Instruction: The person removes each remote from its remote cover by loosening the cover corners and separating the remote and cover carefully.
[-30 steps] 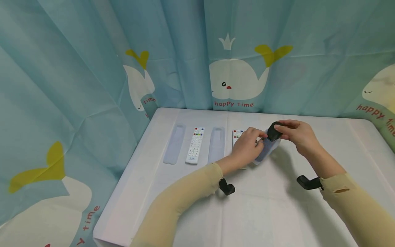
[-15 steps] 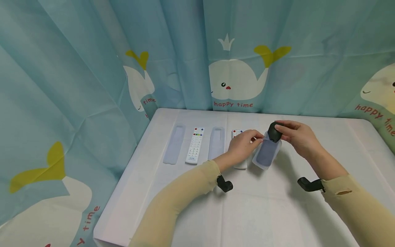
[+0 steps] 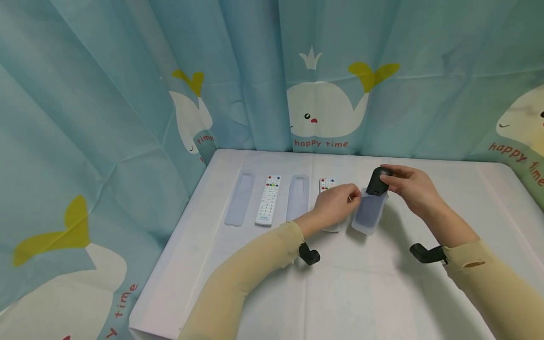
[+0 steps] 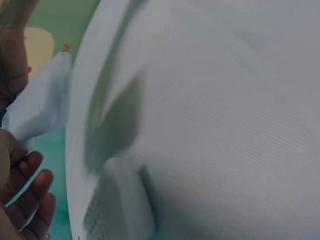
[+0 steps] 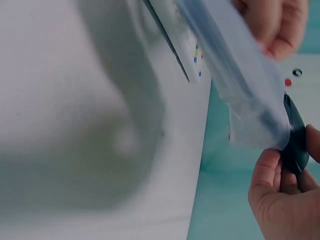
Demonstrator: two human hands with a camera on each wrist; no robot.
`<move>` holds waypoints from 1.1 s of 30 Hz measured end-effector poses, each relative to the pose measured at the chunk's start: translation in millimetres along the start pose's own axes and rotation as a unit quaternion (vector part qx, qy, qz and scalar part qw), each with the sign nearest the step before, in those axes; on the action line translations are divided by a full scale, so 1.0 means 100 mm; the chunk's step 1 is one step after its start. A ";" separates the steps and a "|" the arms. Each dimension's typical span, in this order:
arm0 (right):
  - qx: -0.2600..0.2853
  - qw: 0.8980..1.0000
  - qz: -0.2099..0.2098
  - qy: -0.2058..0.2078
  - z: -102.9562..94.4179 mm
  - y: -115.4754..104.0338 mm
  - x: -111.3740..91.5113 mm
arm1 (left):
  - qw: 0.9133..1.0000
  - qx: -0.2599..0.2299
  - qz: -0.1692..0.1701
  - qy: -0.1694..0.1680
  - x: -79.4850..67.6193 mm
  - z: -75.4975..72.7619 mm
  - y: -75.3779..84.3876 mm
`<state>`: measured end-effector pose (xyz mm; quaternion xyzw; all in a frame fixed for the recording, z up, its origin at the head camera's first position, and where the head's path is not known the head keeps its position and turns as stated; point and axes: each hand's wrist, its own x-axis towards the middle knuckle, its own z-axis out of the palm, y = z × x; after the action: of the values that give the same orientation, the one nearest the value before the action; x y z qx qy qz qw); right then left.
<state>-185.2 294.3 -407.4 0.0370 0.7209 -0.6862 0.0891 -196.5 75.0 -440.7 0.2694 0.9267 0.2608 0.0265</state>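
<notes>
My right hand (image 3: 414,186) holds a black, rounded device (image 3: 378,179) between thumb and fingers; its exact kind is unclear. The device's lower end meets the mouth of a translucent sleeve-like cover (image 3: 369,215), which hangs tilted over the table. At the cover's upper left edge my left hand (image 3: 333,205) pinches it with thumb and forefinger, the other fingers loosely bent in the left wrist view. In the right wrist view the cover (image 5: 240,70) reaches over the end of the black device (image 5: 295,140). A white remote control (image 3: 327,184) lies partly hidden beneath my left hand.
To the left on the white table (image 3: 361,293) lie a flat translucent cover (image 3: 240,198), a white remote (image 3: 268,200) and another translucent cover (image 3: 299,196), side by side. Behind the table hangs a blue curtain (image 3: 255,94) with whale prints.
The cover has swung to hang more upright, its front turning into view. My left hand has shifted slightly down, while more of the black device shows above the cover's mouth.
</notes>
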 end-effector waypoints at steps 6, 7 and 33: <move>0.050 0.998 0.002 0.036 -0.07 0.01 0.01 | 0.999 0.033 0.026 -0.014 -0.01 0.06 0.00; 0.052 0.998 0.002 0.040 -0.07 0.01 0.02 | 0.999 0.028 0.027 -0.012 -0.01 0.07 0.00; -0.045 0.997 0.038 0.044 0.07 0.00 0.11 | 0.951 0.204 0.210 0.102 0.01 0.15 0.13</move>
<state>-195.5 286.7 -409.6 0.0901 0.7526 -0.6467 0.0849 -188.5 91.8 -446.8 0.4296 0.8803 0.0923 -0.1788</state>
